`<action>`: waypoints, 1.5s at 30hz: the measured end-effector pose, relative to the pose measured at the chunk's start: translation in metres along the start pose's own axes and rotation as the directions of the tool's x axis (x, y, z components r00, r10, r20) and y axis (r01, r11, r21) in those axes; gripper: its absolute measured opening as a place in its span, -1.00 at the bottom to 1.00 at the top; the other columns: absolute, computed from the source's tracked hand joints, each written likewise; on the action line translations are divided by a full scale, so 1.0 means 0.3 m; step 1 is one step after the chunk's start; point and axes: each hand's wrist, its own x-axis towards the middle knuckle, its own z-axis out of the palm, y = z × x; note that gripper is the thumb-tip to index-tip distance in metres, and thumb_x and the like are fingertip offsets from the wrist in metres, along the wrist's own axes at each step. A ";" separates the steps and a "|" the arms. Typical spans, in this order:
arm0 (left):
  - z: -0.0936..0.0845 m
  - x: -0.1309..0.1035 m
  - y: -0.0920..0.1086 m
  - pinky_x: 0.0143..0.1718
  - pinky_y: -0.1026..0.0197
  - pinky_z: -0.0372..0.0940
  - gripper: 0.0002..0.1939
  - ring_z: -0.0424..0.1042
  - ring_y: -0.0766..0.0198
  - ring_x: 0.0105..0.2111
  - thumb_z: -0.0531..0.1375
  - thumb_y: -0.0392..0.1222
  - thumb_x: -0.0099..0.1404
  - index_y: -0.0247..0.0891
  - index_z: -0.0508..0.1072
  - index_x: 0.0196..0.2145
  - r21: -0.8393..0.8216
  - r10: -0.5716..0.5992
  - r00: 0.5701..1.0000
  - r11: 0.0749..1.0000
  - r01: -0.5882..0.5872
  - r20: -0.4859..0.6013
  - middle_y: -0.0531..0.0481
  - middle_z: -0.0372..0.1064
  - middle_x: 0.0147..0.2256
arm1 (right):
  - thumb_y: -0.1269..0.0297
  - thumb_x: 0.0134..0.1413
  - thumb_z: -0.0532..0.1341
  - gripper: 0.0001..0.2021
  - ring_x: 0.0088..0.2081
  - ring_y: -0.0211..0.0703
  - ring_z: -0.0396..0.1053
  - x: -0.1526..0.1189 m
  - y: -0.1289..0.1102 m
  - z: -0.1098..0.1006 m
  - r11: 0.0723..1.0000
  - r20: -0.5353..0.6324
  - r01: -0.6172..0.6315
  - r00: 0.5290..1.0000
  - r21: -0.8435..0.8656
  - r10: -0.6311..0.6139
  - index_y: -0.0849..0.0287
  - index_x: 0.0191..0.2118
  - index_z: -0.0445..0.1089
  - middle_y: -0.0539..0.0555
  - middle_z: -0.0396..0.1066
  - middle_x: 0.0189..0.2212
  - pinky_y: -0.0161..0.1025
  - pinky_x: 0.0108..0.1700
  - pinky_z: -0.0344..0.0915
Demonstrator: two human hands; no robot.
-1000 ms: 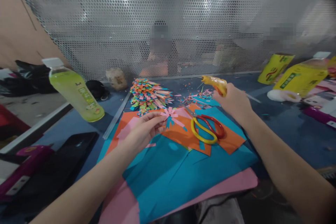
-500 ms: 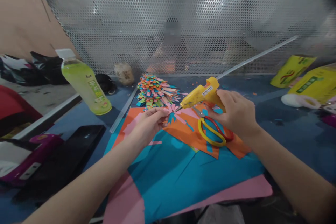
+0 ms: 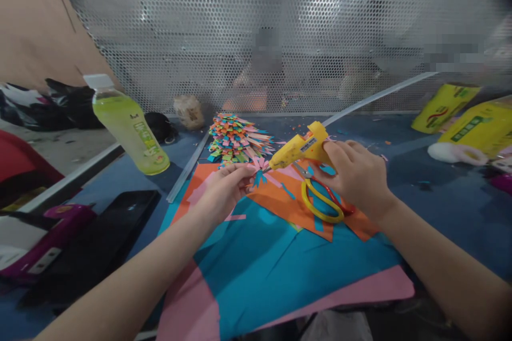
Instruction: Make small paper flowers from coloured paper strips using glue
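Between its fingertips my left hand (image 3: 230,186) pinches a small flower-like piece of pink and blue paper strips (image 3: 261,168). My right hand (image 3: 358,173) is wrapped round the handle of a yellow glue gun (image 3: 298,148), with a long clear glue stick (image 3: 376,97) running out of its back. The gun's nozzle points left at the middle of the strips. Below the gun, red-and-yellow scissors (image 3: 320,201) lie on orange paper (image 3: 280,213). A cone-like pile of folded colourful strips (image 3: 234,138) stands behind my left hand.
Large blue (image 3: 276,272) and pink (image 3: 192,303) sheets cover the front. At the left are a green drink bottle (image 3: 134,130), a black phone (image 3: 124,218) and a purple device (image 3: 60,250). Yellow packages (image 3: 444,109) lie at the right, and a perforated metal panel (image 3: 224,26) rises behind.
My right hand and the glue gun have shifted slightly left and down. The rear end of the glue stick has dropped a little. My left hand has barely moved.
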 end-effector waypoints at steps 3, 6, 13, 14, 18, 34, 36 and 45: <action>-0.002 -0.001 -0.001 -0.53 0.36 0.21 -0.83 0.21 0.47 -0.61 0.32 -0.26 -0.12 -0.32 0.39 -0.56 -0.009 -0.002 1.000 1.000 0.002 0.003 0.13 0.21 -0.65 | 0.19 0.04 0.06 -0.76 -0.38 -0.14 0.28 -0.001 0.000 -0.002 1.000 -0.025 0.018 1.000 0.003 -0.018 0.23 -0.22 0.25 0.08 0.38 -0.47 -0.28 -0.40 0.14; -0.003 -0.002 -0.003 -0.54 0.36 0.21 -0.83 0.22 0.47 -0.61 0.32 -0.26 -0.12 -0.33 0.40 -0.55 -0.008 -0.004 1.000 1.000 0.004 0.002 0.12 0.22 -0.64 | 0.19 0.05 0.05 -0.76 -0.36 -0.13 0.28 -0.002 0.000 -0.004 1.000 -0.019 0.018 1.000 0.002 -0.018 0.23 -0.21 0.25 0.09 0.38 -0.45 -0.28 -0.40 0.14; -0.008 0.004 -0.006 -0.55 0.36 0.19 -0.83 0.23 0.46 -0.61 0.32 -0.24 -0.12 -0.33 0.39 -0.55 0.005 -0.004 1.000 1.000 0.004 0.001 0.11 0.24 -0.64 | 0.19 0.08 0.01 -0.75 -0.34 -0.11 0.28 0.000 0.001 -0.009 1.000 0.020 -0.007 1.000 0.017 0.007 0.23 -0.19 0.26 0.12 0.38 -0.42 -0.28 -0.40 0.14; -0.010 0.006 -0.006 -0.55 0.36 0.19 -0.83 0.23 0.46 -0.61 0.32 -0.24 -0.12 -0.33 0.40 -0.55 0.005 -0.003 1.000 1.000 0.003 0.000 0.11 0.24 -0.64 | 0.19 0.07 0.02 -0.75 -0.35 -0.12 0.27 0.001 0.002 -0.009 1.000 0.012 -0.002 1.000 0.015 0.002 0.23 -0.20 0.27 0.12 0.38 -0.42 -0.28 -0.40 0.14; -0.013 0.009 -0.007 -0.54 0.37 0.18 -0.84 0.24 0.46 -0.60 0.31 -0.26 -0.11 -0.33 0.40 -0.53 0.002 0.008 1.000 1.000 -0.008 -0.004 0.10 0.26 -0.61 | 0.18 0.08 0.02 -0.75 -0.35 -0.13 0.27 0.001 0.002 -0.011 1.000 -0.014 0.010 1.000 0.000 -0.010 0.23 -0.21 0.28 0.11 0.38 -0.42 -0.28 -0.41 0.13; -0.006 0.009 -0.013 -0.55 0.36 0.17 -0.83 0.21 0.47 -0.62 0.31 -0.24 -0.11 -0.34 0.40 -0.54 0.025 0.015 1.000 1.000 -0.015 -0.003 0.12 0.23 -0.64 | 0.17 0.07 0.03 -0.77 -0.38 -0.16 0.26 0.000 -0.008 -0.018 0.999 -0.038 0.021 0.999 -0.034 -0.022 0.20 -0.23 0.28 0.08 0.39 -0.44 -0.30 -0.45 0.10; -0.005 0.010 -0.012 -0.55 0.36 0.16 -0.83 0.21 0.48 -0.62 0.31 -0.24 -0.11 -0.35 0.40 -0.54 0.019 0.011 1.000 1.000 -0.011 -0.013 0.12 0.23 -0.64 | 0.18 0.07 0.03 -0.77 -0.38 -0.16 0.26 0.000 -0.008 -0.019 0.999 -0.041 0.023 0.999 -0.045 -0.024 0.20 -0.23 0.28 0.08 0.39 -0.43 -0.30 -0.45 0.10; -0.018 0.015 0.005 -0.54 0.37 0.16 -0.86 0.27 0.46 -0.57 0.29 -0.29 -0.11 -0.37 0.41 -0.55 -0.063 0.095 0.995 0.993 -0.097 -0.037 0.08 0.29 -0.61 | 0.21 0.07 0.04 -0.78 -0.37 -0.15 0.24 0.004 0.002 -0.017 0.999 -0.055 0.039 0.998 -0.022 -0.040 0.23 -0.23 0.27 0.09 0.37 -0.44 -0.29 -0.42 0.10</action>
